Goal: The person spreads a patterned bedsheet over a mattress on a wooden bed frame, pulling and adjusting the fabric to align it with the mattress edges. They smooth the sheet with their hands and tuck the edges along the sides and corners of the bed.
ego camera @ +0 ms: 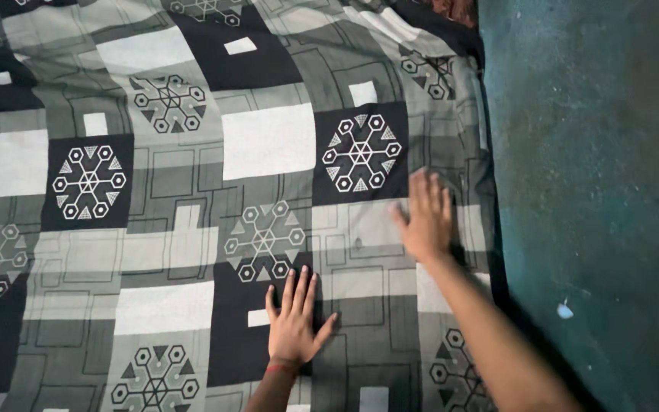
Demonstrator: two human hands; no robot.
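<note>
A bedsheet (192,191) patterned in black, grey and white squares with hexagonal snowflake motifs covers most of the view. My left hand (294,317) lies flat on it, palm down with fingers spread, a red band at the wrist. My right hand (427,217) is further up and to the right, also flat with fingers apart, close to the sheet's right edge (483,191). It is slightly blurred. Neither hand holds anything.
A dark teal floor (596,191) runs along the right side, past the sheet's edge. A small white speck (564,310) lies on it. The sheet's right border shows a few folds and creases.
</note>
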